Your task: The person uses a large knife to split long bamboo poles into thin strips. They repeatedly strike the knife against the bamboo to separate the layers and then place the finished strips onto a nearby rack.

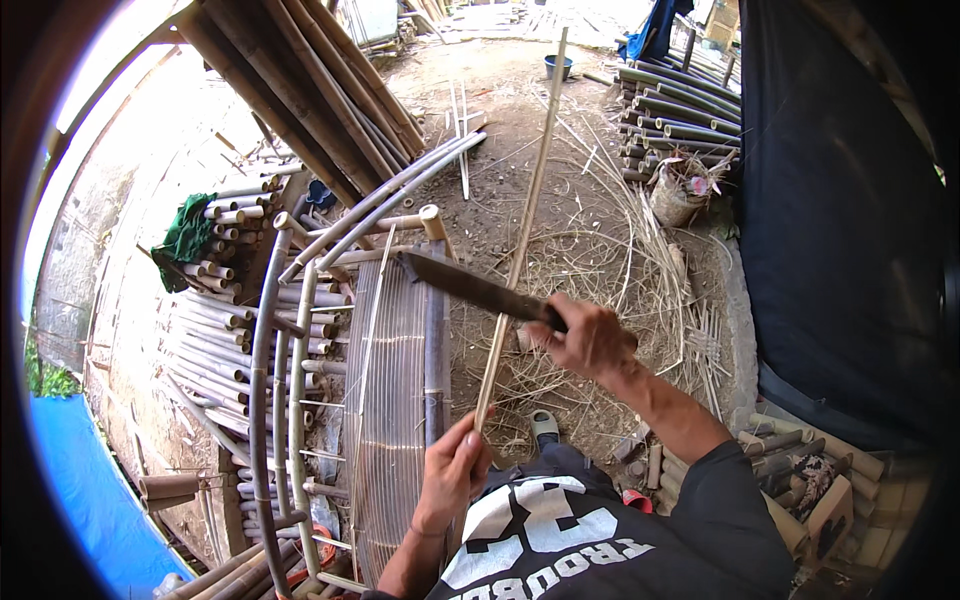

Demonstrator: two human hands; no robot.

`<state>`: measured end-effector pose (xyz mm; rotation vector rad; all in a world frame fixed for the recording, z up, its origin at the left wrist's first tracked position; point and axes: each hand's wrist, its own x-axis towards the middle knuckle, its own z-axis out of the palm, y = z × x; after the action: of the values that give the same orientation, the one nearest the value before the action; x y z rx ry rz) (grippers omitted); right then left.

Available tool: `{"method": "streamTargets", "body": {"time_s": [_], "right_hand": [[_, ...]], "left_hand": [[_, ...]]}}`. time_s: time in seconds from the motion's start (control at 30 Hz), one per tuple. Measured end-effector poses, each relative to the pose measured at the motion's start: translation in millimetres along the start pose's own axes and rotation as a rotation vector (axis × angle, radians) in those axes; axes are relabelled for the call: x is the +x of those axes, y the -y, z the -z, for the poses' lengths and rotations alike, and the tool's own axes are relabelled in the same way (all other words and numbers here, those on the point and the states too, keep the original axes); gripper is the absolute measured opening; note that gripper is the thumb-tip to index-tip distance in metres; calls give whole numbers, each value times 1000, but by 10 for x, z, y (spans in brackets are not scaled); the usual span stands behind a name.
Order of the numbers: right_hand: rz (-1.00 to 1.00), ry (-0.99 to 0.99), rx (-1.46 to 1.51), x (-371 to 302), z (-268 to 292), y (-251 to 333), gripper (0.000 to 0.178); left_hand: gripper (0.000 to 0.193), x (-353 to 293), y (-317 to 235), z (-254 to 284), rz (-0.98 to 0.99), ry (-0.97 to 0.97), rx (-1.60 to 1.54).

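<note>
A long, slender, pale bamboo strip [541,150] is stretching just past twelve o'clock from the left grip [458,465], which is clasping its near end. The right grip [584,340], between one and two o'clock of the left, is clenching a broad, dark knife [470,287] pointing toward ten, apparently touching the strip.

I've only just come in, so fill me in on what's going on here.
The person's left hand grips the near end of a long, thin bamboo strip. The right hand holds a long-bladed knife, its blade lying across the strip; whether it is biting in can't be told. Pale shavings lie scattered ahead, and a slatted bamboo bench stands to the left.
</note>
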<state>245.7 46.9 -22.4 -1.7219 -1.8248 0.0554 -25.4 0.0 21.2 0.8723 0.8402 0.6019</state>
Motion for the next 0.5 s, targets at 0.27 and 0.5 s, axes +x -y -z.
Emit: {"method": "streamTargets", "body": {"time_s": [0.27,0.5], "right_hand": [[-112,-40,-91,326,564,-639,63],[-357,-122,-76,513,892,-1058,69]], "left_hand": [[38,-602,347,270,43,39,-3],[40,-1036,511,556,121,25,94]]}}
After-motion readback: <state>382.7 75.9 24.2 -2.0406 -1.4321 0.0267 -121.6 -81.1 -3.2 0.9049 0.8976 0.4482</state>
